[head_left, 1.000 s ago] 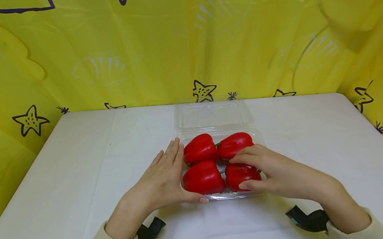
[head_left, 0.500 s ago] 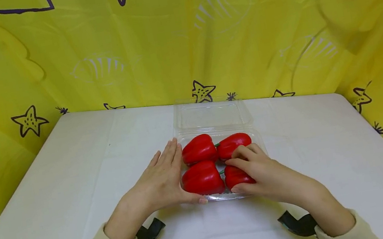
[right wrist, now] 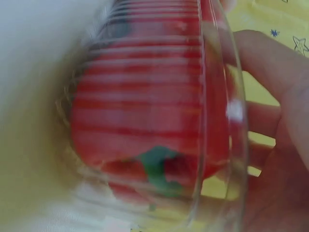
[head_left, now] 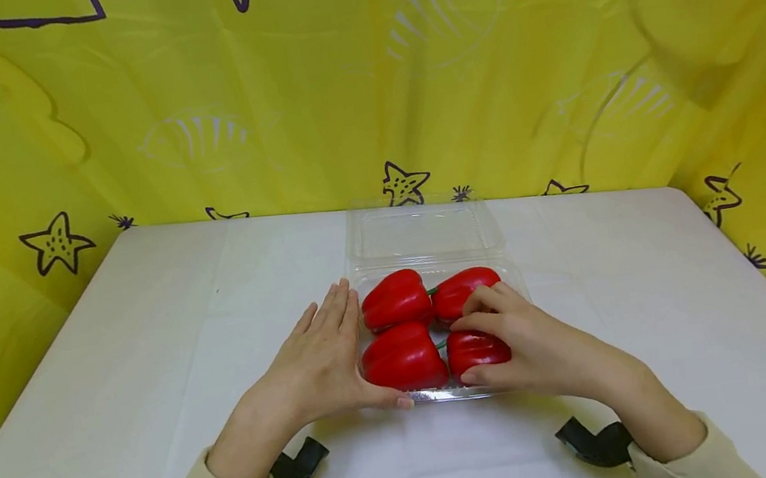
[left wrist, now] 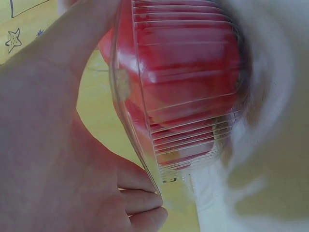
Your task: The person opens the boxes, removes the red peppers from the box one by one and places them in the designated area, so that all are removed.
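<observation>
Several red bell peppers with green stems lie in a clear plastic clamshell box [head_left: 447, 393], two by two. My left hand [head_left: 323, 363] rests along the box's left side, fingers straight, thumb at the front rim. In the left wrist view the fingertips touch the rim beside the ribbed wall [left wrist: 183, 140]. My right hand [head_left: 528, 333] holds the front right bell pepper [head_left: 476, 348] between thumb and curled fingers and hides its right end. Beside it sits the front left pepper [head_left: 403, 358]. Behind are the back left pepper [head_left: 393, 301] and back right pepper [head_left: 460, 291], partly covered by fingers.
The box's hinged lid [head_left: 420, 233] lies folded back toward the rear of the white table [head_left: 266, 267]. A yellow curtain [head_left: 317, 72] with drawn stars and fish hangs behind and at both sides. Black straps [head_left: 299, 464] sit at both wrists.
My right hand has shifted left over the front right pepper, and its fingers have curled more. The left hand and the other peppers stay in place.
</observation>
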`<state>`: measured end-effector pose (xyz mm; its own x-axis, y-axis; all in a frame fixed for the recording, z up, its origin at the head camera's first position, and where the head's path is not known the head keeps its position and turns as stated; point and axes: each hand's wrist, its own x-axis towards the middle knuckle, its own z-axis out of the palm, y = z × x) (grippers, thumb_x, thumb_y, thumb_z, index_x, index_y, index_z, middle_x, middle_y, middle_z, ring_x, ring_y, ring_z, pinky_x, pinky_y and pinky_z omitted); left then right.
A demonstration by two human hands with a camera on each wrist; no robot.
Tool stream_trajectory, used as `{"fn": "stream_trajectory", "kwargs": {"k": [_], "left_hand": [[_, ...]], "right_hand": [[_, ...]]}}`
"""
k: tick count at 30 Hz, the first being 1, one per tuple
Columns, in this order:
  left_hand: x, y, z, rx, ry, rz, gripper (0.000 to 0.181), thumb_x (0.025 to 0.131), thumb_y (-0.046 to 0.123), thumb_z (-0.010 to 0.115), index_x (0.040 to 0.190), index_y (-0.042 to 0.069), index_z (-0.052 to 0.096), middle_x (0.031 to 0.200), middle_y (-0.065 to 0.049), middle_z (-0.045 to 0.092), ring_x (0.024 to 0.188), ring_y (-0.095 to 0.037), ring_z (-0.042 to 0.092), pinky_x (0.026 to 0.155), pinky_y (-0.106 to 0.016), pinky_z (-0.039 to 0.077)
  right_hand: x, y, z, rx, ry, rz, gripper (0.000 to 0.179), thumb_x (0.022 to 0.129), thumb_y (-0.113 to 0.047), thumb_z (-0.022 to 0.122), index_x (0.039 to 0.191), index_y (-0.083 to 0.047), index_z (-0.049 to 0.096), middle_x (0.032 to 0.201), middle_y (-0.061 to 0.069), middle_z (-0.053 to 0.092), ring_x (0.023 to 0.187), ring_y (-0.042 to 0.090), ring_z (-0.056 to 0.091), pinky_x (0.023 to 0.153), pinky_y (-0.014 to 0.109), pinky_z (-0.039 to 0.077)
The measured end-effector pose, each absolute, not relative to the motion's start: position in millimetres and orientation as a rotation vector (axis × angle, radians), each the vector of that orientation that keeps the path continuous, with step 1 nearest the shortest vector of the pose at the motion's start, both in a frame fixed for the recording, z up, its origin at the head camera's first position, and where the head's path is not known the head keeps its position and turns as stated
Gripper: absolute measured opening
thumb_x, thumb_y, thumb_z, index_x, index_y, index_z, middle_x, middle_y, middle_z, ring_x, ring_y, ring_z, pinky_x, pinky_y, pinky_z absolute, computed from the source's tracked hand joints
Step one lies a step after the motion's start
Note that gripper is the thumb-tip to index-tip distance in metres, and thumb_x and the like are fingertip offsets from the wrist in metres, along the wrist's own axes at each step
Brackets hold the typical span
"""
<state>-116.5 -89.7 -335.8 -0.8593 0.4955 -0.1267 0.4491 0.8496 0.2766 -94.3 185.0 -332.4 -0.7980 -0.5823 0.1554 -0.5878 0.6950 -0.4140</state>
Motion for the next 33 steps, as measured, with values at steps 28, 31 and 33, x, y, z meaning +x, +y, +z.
{"fn": "stream_trajectory", "kwargs": {"k": [28, 31, 33], "left_hand": [[-117, -89, -336, 0.699, 2.819, 0.378, 0.136, 0.063, 0.083, 0.069, 0.157, -0.001, 0.017, 0.166, -0.017, 0.012, 0.156, -0.031, 0.009, 0.125, -0.054, 0.016], [-117, -89, -336, 0.699, 2.821, 0.378, 0.136, 0.063, 0.083, 0.069, 0.157, -0.001, 0.017, 0.166, -0.017, 0.012, 0.155, -0.031, 0.01, 0.125, -0.053, 0.016], [-117, -89, -336, 0.701, 2.822, 0.379, 0.136, 0.063, 0.083, 0.069, 0.157, -0.001, 0.018, 0.166, -0.017, 0.013, 0.155, -0.032, 0.01, 0.125, -0.053, 0.016]], "right_hand": [[-110, 212, -335, 0.951, -2.845, 1.242, 0.037, 0.083, -0.019, 0.081, 0.118, -0.018, 0.069, 0.126, -0.002, 0.059, 0.12, 0.023, 0.053, 0.083, 0.027, 0.059], [-109, 212, -336, 0.932, -2.857, 1.25, 0.037, 0.084, -0.019, 0.08, 0.119, -0.018, 0.069, 0.127, -0.002, 0.059, 0.121, 0.024, 0.052, 0.084, 0.028, 0.059], [-108, 210, -335, 0.922, -2.888, 1.2, 0.037, 0.084, -0.019, 0.079, 0.12, -0.019, 0.069, 0.126, -0.003, 0.058, 0.122, 0.022, 0.05, 0.084, 0.028, 0.059]]}}
